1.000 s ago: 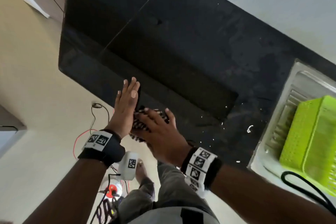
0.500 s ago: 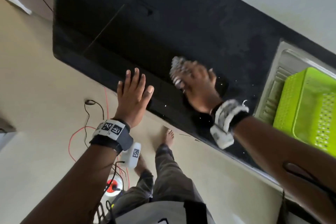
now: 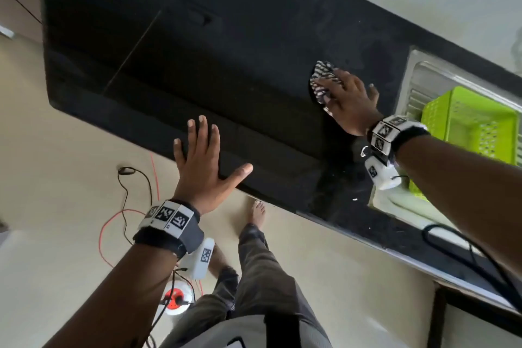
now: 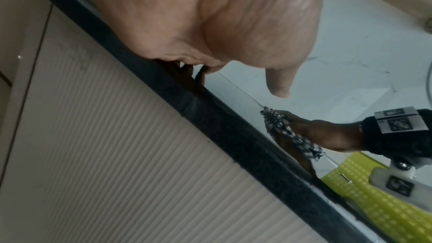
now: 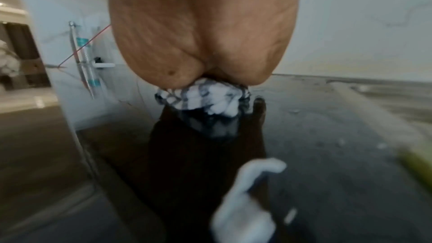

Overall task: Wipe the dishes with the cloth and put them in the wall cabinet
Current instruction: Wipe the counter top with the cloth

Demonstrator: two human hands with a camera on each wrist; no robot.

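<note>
worktop (image 3: 226, 65): black, glossy, crumb-flecked, sink with green basket (image 3: 474, 127) at its right end | left hand (image 3: 202, 161): flat, fingers straight, on the front edge; brace there | right hand (image 3: 348, 102): bunches checked cloth (image 3: 322, 82) against the worktop; press evenly | no dishes visible.

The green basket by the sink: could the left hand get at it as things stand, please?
Probably not directly. The left hand rests open on the counter's front edge, and the right hand, pressing the checked cloth, and its forearm lie between it and the green basket.
</note>
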